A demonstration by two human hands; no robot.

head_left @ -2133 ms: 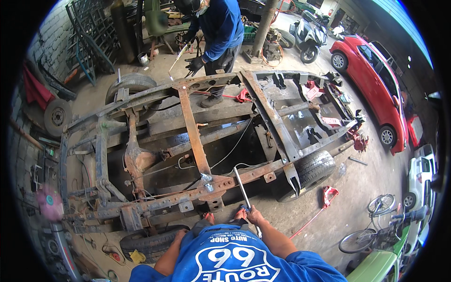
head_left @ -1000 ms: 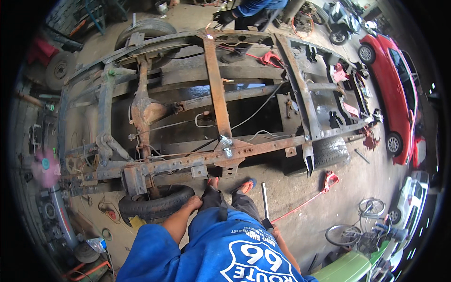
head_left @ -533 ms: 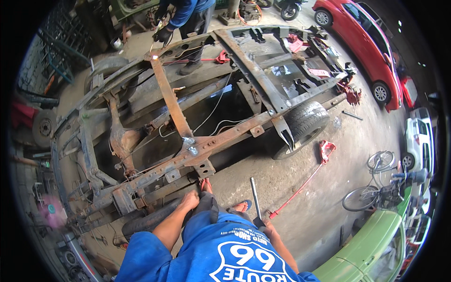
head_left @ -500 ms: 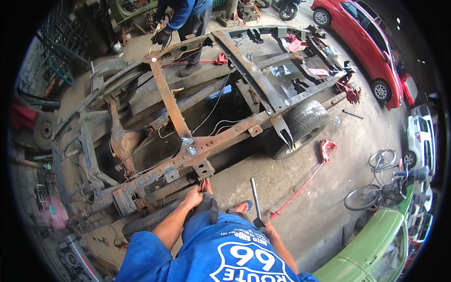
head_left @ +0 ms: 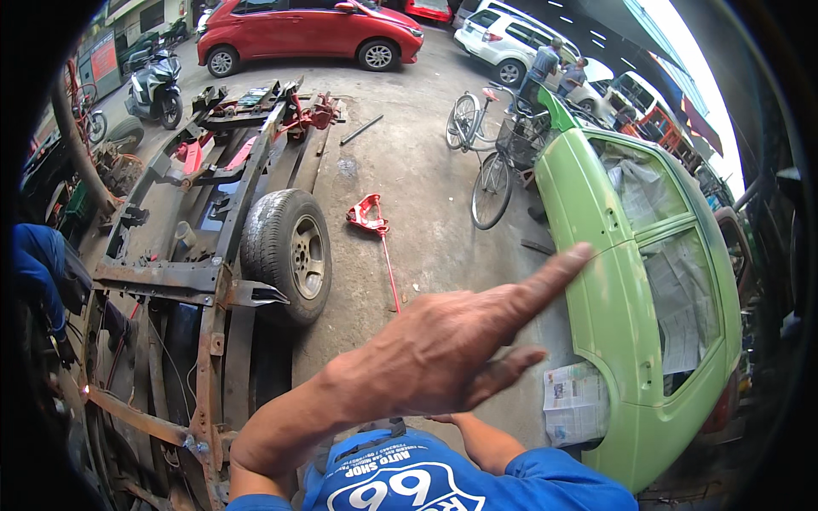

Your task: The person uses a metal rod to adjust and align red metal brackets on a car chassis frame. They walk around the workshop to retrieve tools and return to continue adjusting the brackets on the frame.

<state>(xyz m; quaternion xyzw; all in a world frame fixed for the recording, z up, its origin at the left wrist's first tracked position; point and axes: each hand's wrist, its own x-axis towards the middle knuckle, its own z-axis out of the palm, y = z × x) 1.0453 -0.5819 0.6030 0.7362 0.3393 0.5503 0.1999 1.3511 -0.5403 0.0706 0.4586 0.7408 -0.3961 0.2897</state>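
My left hand point(head_left: 434, 349) is raised in front of me, its arm crossing from the lower left. The index finger is stretched out to the right toward the green car body point(head_left: 596, 289), with the thumb apart below it. Nothing is seen in this hand; its other fingers are mostly hidden. Low down, behind the left hand, my right hand point(head_left: 443, 417) shows only a sliver near my blue shirt point(head_left: 400, 473), so its fingers and any hold are hidden. To the left lies the rusty vehicle chassis frame point(head_left: 209, 366) with a wheel point(head_left: 290, 251) at its side.
A red metal piece with a long red rod point(head_left: 368, 215) lies on the concrete. Beyond it are a metal pipe point(head_left: 362, 129), a bicycle point(head_left: 490, 183) and a red car point(head_left: 307, 36). A co-worker's blue sleeve point(head_left: 43, 264) is at the far left, beside a glowing spot on the chassis.
My view has swung right toward the green car body. My left hand has left the red-handled thing at the chassis and risen, pointing. The bar in my right hand is out of sight.
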